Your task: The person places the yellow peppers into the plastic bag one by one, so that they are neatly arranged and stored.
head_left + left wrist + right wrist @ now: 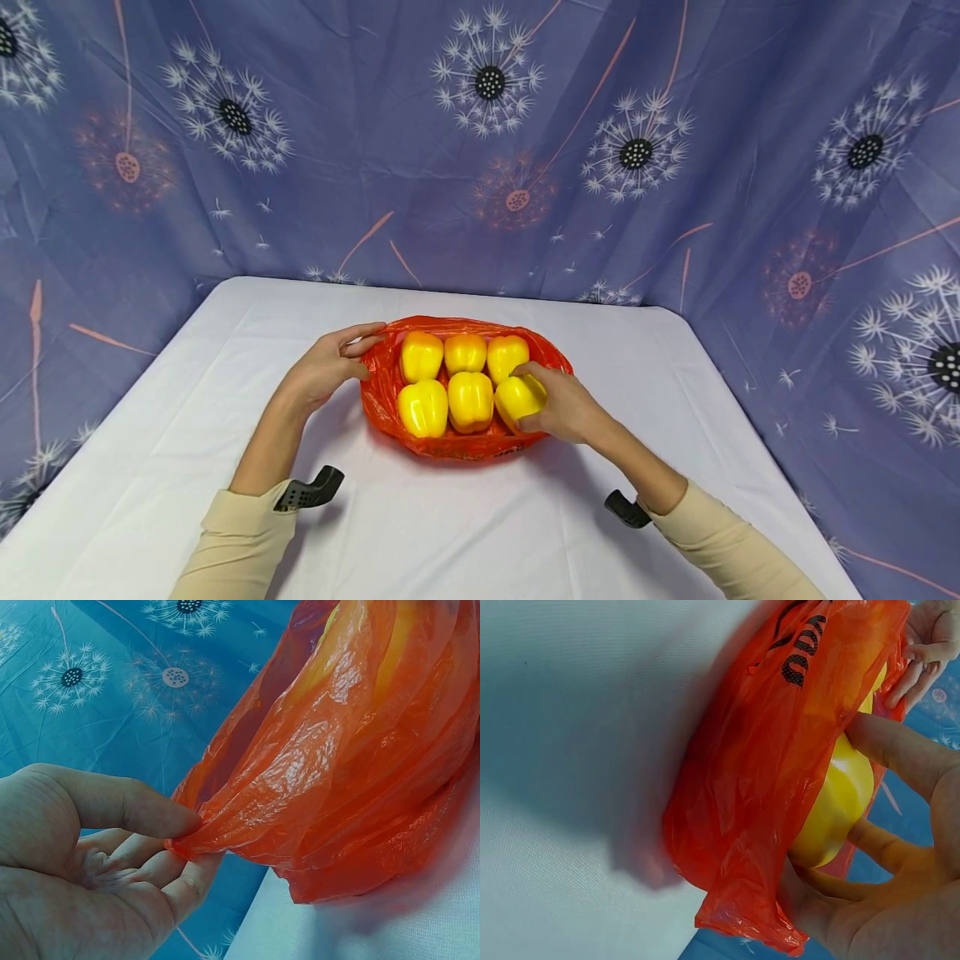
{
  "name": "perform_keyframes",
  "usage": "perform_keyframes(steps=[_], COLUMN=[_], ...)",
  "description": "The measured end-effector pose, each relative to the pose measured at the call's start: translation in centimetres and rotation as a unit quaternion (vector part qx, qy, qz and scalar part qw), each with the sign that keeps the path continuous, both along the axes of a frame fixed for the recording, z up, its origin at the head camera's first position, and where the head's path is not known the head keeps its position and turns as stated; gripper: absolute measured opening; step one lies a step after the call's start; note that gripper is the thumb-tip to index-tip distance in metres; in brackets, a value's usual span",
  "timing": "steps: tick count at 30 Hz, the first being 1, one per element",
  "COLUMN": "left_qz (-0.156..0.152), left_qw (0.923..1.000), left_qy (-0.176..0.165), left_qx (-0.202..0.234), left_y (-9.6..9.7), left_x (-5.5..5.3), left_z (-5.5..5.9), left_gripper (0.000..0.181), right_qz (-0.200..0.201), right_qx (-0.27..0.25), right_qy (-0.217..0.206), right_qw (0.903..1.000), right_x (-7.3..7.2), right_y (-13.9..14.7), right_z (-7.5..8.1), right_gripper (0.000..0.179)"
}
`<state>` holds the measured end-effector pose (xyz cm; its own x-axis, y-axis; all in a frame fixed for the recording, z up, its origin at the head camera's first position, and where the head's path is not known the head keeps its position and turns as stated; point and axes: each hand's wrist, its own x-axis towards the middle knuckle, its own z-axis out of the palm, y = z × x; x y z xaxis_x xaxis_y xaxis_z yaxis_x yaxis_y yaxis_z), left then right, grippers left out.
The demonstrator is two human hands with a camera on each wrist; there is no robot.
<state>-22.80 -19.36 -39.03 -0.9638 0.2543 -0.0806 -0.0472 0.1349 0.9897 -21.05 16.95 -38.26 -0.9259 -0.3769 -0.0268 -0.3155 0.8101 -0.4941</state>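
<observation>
A red plastic bag [467, 448] lies spread open on the table, with several yellow bell peppers [470, 403] standing inside it in two rows. At its left side my left hand [322, 371] pinches the bag's rim between thumb and fingers; the left wrist view shows the gathered red plastic [300, 780] at the fingertips. My right hand [570, 407] reaches in from the right and has its fingers round the front-right bell pepper [516, 402]. In the right wrist view that pepper [838, 799] sits between thumb and fingers, partly hidden by the bag's wall.
A white cloth [420, 533] covers the table under the bag. Blue-purple curtains [360, 150] with dandelion prints hang behind and at both sides. A black wrist device [309, 490] sticks out from the left cuff, and another [627, 509] from the right.
</observation>
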Motion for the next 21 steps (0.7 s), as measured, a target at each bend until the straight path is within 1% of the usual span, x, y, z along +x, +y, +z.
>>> perform_keyframes(steps=[11,21], left_qz=[-0.002,-0.002], left_qw=[1.0000,1.0000], left_qy=[-0.006,0.005], left_qx=[0.000,-0.004], left_y=[0.08,-0.04], left_x=[0.12,0.24], left_z=[0.24,0.20], left_gripper=[0.080,0.078], right_qz=[-0.002,0.002], right_qx=[0.011,0.007], right_qy=[-0.024,-0.035], right_qw=[0.9997,0.9994], right_x=[-0.17,-0.35], right_y=[-0.27,-0.22], right_z=[-0.21,-0.43], right_gripper=[0.068,0.068])
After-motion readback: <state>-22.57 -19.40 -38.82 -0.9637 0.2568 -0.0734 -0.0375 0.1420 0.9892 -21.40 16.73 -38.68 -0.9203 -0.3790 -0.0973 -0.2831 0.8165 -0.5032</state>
